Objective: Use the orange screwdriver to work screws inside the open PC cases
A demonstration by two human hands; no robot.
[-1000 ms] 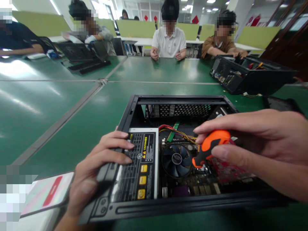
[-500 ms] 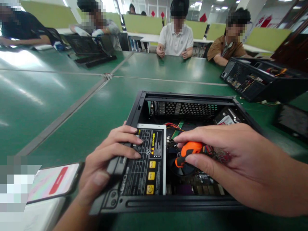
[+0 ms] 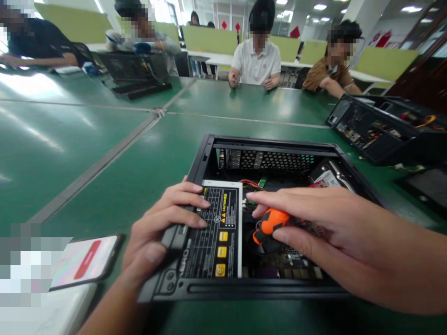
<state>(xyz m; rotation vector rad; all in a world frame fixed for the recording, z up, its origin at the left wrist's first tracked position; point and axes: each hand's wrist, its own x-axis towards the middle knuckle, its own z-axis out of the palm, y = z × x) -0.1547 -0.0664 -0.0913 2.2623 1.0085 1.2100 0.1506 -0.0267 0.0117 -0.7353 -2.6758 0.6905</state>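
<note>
An open black computer case lies on the green table in front of me. In its left part sits a power supply with a black label and yellow marks. My left hand grips the case's left side, its fingers resting on the power supply label and its thumb on the case's outer edge. Over the case interior, my right hand holds an orange and black screwdriver between thumb and fingers. The screwdriver's shaft and tip are hidden. Beneath it are a dark fan and part of the circuit board.
A hard drive sits in the case's far right corner. A phone lies on the table at left. Another open computer case stands at right, beside a dark panel. Several people sit across the table.
My right hand's fingers have straightened somewhat, and the screwdriver handle has turned slightly in them. My left hand keeps its place on the case. The view has shifted a little.
</note>
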